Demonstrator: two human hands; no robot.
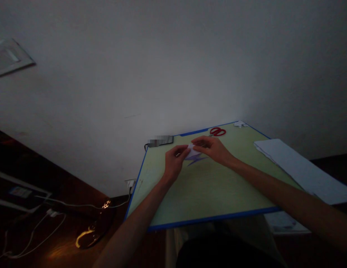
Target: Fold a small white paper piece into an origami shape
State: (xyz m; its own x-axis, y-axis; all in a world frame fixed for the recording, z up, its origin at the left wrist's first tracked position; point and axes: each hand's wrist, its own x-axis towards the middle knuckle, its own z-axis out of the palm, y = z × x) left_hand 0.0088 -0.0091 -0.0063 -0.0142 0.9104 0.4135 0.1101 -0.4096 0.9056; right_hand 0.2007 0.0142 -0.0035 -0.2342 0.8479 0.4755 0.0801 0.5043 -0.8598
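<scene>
Between my two hands is a small folded piece of pale paper point(192, 151), held a little above the table. My left hand point(175, 158) pinches its left edge with thumb and fingers. On the other side my right hand point(211, 147) grips the paper's right part, with the thumb below and the fingers above. Below the paper lies a purplish shape point(196, 161); I cannot tell whether it is part of the paper or its shadow. Red-handled scissors point(217, 131) lie just beyond my right hand, their blades partly hidden by it.
The pale green table point(173, 201) has a blue edge and stands against a grey wall. A phone-like device point(165, 140) lies at the back left, paper scraps point(240, 124) at the back right. A stack of white sheets point(299, 167) overhangs the right side. Cables point(78, 204) run at left.
</scene>
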